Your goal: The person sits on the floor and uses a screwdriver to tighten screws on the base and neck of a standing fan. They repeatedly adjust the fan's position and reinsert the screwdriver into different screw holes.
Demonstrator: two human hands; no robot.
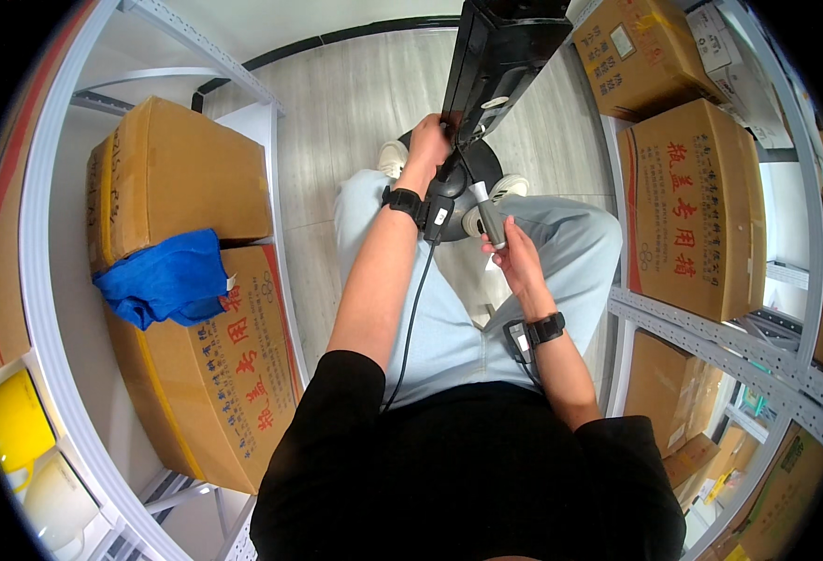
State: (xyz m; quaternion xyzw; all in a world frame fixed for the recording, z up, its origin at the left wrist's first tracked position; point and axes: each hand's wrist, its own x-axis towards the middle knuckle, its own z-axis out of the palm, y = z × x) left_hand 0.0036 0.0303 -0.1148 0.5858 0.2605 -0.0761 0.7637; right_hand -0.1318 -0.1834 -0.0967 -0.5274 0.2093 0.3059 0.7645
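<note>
A tall black tower-shaped appliance (486, 84) stands on a round black base (484, 166) between my feet, leaning away toward the upper right. My left hand (430, 140) is closed against its lower left edge; the fingertips are hidden by the appliance. In my right hand (521, 257), between thumb and fingers, is a slim grey cylinder with a white flared tip (492, 222). That tip points up toward the base and sits just right of the appliance's lower end. Both wrists wear black straps with small boxes, and a thin black cable runs down from the left one.
Metal shelving (51, 234) on the left holds cardboard boxes (187, 178), a blue cloth (166, 280) and a yellow mug (17, 421). Another shelf rack (711, 341) on the right carries more boxes (683, 206). My bent legs flank the base on the grey plank floor (337, 93).
</note>
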